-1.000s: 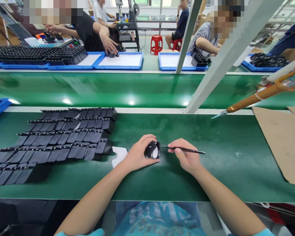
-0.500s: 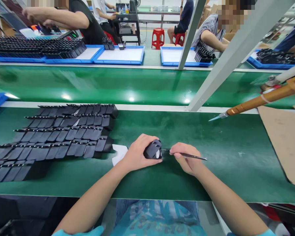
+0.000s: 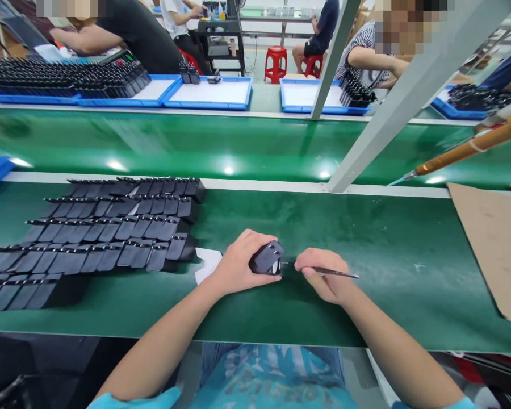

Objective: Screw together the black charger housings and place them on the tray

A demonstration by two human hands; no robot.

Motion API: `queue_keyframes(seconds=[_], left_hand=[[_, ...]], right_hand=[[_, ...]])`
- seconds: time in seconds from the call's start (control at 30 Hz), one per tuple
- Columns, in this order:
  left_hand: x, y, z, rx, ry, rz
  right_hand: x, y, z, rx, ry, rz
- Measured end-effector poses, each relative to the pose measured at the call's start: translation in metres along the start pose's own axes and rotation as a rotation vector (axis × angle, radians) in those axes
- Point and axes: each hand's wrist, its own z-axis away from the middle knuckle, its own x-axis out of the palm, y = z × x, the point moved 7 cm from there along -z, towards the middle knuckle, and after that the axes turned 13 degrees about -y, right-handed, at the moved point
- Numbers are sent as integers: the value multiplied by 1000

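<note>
My left hand (image 3: 239, 262) is closed around a small black plastic casing (image 3: 267, 257), thumb on the near side and fingers over the far side. A white patch shows at the casing's right end. In a pinch, my right hand (image 3: 327, 275) grips a thin dark tweezers-like tool (image 3: 336, 272). The tool's narrow tip points left and reaches close to the casing's right end; whether it touches is too small to tell. A white cut-out sheet (image 3: 208, 263) lies left of my left hand, partly hidden by it.
Rows of similar black casings (image 3: 111, 230) cover the table's left side. A cardboard sheet (image 3: 489, 244) lies at right, below a hanging orange-brown tool (image 3: 460, 152). A slanted metal post (image 3: 375, 130) rises behind. Across the green belt (image 3: 196, 142), people work beside blue trays (image 3: 208, 105).
The hanging tool has swung up and to the right. Across the belt, the person at left has leaned and drawn in the arms. My hands stay almost in place.
</note>
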Motion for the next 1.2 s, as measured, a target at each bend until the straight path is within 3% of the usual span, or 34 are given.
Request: queue_keyframes(seconds=[0.53,0.77,1.0,1.2], left_hand=[[5,-3,-1,-29,-45,19],[10,-10,1,-89,-70,112],[10,-15,1,-176,-79,392],[4,-24,2,-194,-12,553]], right_hand=[[5,2,1,40,-43,-92],[-2,19,9,150,126,-216],[9,-7,1,-107,-25,82],[5,-13,4,-144,-58,250]])
